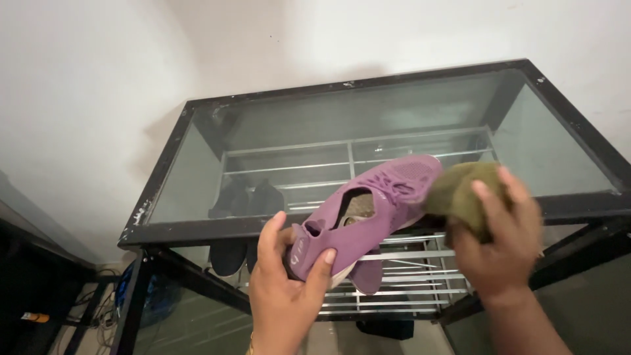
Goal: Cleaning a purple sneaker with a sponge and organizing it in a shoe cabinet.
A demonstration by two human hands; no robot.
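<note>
Glass-topped table, black frame, against white wall | purple knit shoe held in the air over the table's front edge, toe up-right | right hand grips olive cloth pressed to the toe | left hand clasps the heel | dark shoes on the shelf beneath the glass

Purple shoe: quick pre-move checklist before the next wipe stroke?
1. Left hand grips the purple shoe at the heel: ok.
2. Right hand holds the olive cloth: ok.
3. Cloth touching the toe: ok.
4. Shoe held off the glass tabletop: ok.
5. Cloth clean or damp: cannot tell, blurred.
6. Dark shoes on the rack below stay apart from the hands: ok.
</note>
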